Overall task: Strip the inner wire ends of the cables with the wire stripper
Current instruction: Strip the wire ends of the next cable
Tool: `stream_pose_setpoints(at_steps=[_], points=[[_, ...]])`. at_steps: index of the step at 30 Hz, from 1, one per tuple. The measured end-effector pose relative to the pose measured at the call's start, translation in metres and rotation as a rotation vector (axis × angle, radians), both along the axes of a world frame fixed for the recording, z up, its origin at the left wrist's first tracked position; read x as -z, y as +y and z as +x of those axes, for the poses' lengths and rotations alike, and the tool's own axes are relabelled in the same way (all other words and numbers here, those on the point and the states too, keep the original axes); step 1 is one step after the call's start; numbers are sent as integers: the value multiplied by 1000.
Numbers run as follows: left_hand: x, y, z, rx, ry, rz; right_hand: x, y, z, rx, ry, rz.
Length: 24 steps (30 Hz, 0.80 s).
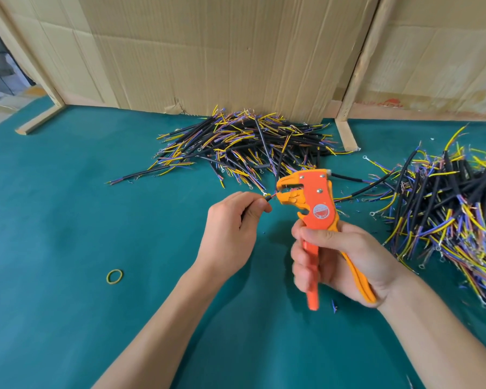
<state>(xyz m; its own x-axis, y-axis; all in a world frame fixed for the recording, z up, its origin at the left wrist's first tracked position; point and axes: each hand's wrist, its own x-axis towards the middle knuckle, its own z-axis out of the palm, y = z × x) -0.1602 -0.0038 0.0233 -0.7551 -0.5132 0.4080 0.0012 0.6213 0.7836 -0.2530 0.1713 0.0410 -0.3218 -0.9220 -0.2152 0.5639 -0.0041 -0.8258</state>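
Cable, frame centre: pinched in left hand, one inner wire fed into stripper jaws, right hand wrapped on handles; step = stripping; next, prob. squeeze w/ cable held steady.

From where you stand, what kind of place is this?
Probably a small workbench for hand cable assembly. Two heaps of cut cables lie on a green mat walled by cardboard, and the right hand grips an orange wire stripper.

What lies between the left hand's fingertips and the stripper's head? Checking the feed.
Head view: only the cable's short tip, its thin wire reaching the wire stripper.
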Motion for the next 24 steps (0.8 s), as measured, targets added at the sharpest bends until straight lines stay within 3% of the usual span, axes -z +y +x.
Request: stream_pose_setpoints(at_steps=[6, 13, 19, 24], points=[[0, 4, -2, 21, 26, 15, 6, -2, -9, 277, 73, -31], [2, 13, -2, 86, -61, 46, 11, -8, -7, 340, 176, -39], [-5, 6, 0, 336, -153, 572, 12, -4, -14, 372, 129, -52], [-5, -2, 7, 479, -327, 690, 12, 2, -26, 449, 61, -133]])
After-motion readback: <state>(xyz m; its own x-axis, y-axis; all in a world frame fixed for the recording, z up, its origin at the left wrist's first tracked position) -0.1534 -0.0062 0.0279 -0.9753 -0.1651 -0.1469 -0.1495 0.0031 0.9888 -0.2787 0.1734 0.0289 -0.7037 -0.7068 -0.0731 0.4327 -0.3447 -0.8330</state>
